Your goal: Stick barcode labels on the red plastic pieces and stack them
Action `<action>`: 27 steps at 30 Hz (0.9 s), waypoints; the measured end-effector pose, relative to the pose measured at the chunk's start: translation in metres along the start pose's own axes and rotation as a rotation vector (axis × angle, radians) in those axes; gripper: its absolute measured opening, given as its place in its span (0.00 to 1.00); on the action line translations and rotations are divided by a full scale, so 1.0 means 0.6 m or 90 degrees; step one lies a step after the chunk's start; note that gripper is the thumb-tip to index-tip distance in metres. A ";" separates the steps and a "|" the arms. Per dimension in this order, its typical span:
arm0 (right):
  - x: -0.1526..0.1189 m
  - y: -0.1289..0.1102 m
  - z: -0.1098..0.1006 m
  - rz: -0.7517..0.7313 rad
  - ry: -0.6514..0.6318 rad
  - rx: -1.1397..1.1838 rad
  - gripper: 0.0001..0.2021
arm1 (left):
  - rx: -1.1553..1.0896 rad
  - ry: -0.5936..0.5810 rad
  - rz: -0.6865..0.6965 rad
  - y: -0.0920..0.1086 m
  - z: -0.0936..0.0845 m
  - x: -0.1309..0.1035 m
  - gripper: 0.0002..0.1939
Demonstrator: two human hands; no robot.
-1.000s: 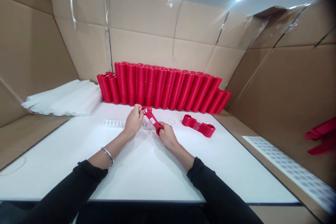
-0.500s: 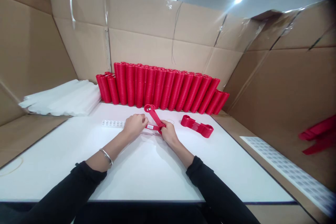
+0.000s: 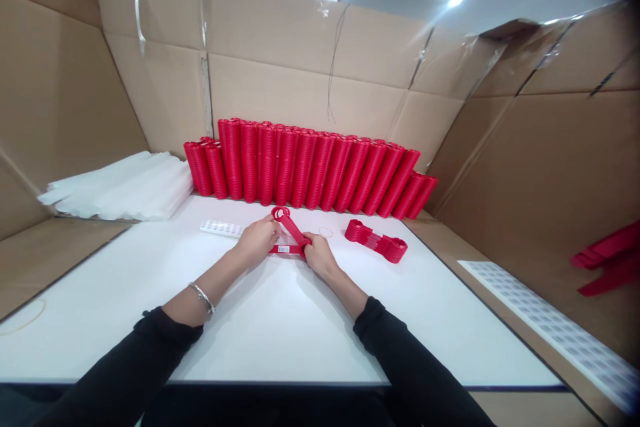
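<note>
The red pieces [image 3: 294, 230] and the white sticker strip [image 3: 220, 228] had moved a bit. From the bottom, both arms slanted in, wrists bent toward each other. Mid-frame, the right hand [image 3: 321, 258] pinched the red pieces where they met, maybe to keep them still. The left hand [image 3: 257, 240] curled beside them; its grip could not be seen. Behind, tall red stacks [image 3: 285, 167] stood together, maybe to save room.

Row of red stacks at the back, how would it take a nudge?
The row of red stacks might shed pieces, since its columns look built of many thin layers. They're tall and narrow, so one could tip, though packed side by side they'd probably brace each other.
</note>
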State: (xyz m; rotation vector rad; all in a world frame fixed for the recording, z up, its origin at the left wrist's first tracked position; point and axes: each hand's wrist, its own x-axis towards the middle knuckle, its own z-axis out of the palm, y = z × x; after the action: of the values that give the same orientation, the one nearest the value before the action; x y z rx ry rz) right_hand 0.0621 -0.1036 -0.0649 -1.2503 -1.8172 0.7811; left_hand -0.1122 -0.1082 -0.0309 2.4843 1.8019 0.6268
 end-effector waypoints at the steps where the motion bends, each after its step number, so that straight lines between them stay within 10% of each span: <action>1: 0.000 -0.001 0.000 0.003 0.003 -0.003 0.19 | -0.022 0.009 0.009 -0.003 -0.002 0.003 0.08; 12: -0.008 -0.018 0.000 -0.046 0.000 -0.017 0.23 | -0.529 -0.042 -0.052 -0.011 0.001 0.021 0.09; 27: -0.010 -0.015 0.001 -0.050 0.001 -0.042 0.22 | -0.619 -0.081 -0.112 0.011 -0.031 0.013 0.10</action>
State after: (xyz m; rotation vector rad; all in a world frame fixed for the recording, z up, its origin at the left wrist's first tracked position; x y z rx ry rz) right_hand 0.0589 -0.1123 -0.0592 -1.2124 -1.8918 0.6814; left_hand -0.1100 -0.1077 -0.0101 1.6461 1.1964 0.9877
